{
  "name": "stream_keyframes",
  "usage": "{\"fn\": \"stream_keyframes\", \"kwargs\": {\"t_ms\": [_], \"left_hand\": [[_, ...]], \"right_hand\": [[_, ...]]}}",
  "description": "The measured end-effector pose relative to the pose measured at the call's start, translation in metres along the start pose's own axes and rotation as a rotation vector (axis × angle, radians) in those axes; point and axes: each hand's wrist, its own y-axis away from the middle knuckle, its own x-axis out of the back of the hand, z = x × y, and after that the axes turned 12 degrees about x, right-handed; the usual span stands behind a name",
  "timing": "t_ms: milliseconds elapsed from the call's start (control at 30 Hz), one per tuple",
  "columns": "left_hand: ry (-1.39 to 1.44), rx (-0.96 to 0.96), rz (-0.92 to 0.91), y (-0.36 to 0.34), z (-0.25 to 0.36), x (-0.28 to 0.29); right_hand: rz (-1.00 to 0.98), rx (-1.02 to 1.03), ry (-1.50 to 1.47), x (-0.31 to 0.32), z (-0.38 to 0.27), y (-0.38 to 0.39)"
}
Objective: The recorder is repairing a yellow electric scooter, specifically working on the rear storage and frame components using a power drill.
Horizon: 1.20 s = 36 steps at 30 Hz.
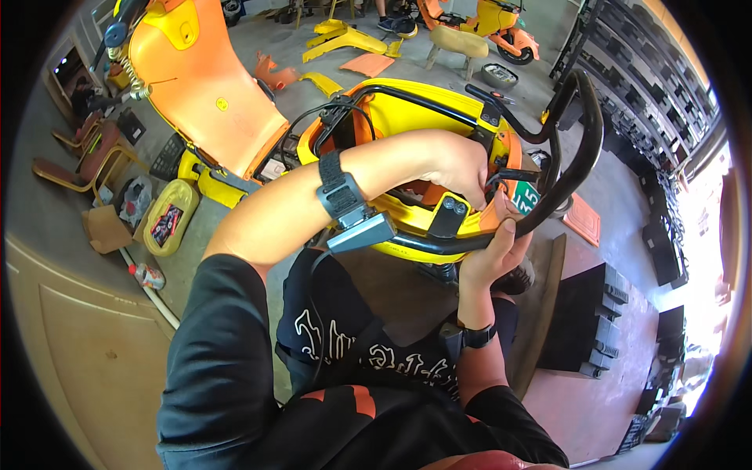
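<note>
My left hand reaches across the yellow and orange scooter body into its rear end, fingers curled down beside black fittings; what they hold is hidden. My right hand is raised at the orange rear edge, just under the left one, with thumb and fingers closed on something small that I cannot make out, by the curved black tube rail. A green plate sits behind the fingers. A black bracket with bolts is on the yellow rim below my left hand.
An orange seat-like panel stands at left. Loose yellow parts, a stool and another scooter are behind, near a person's leg. Chairs and a yellow tub lie left; shelving and black boxes right.
</note>
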Motion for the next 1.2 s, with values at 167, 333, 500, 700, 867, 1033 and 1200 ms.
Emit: {"fn": "stream_keyframes", "kwargs": {"t_ms": [167, 333, 500, 700, 867, 1033, 1200], "left_hand": [[-0.061, 0.030, -0.044, 0.011, 0.014, 0.008], [-0.039, -0.003, -0.039, 0.015, 0.009, 0.009], [0.011, -0.010, -0.042, 0.005, 0.009, 0.004], [0.159, -0.017, -0.006, 0.007, -0.009, -0.008], [0.226, 0.016, 0.027, 0.015, -0.002, -0.012], [0.224, 0.018, 0.033, 0.011, -0.001, -0.013], [0.222, -0.041, -0.006, 0.012, -0.004, -0.012]], "right_hand": [[-0.012, 0.055, 0.070, -0.001, -0.003, -0.004], [-0.058, 0.081, 0.155, -0.003, -0.006, -0.004], [0.014, 0.073, 0.022, 0.001, -0.001, -0.004], [0.005, -0.013, 0.050, 0.000, -0.001, 0.003], [0.003, -0.007, -0.027, 0.003, 0.000, 0.001], [-0.016, 0.037, 0.033, 0.007, 0.005, 0.002], [-0.015, 0.058, 0.060, 0.008, 0.010, 0.004]]}}
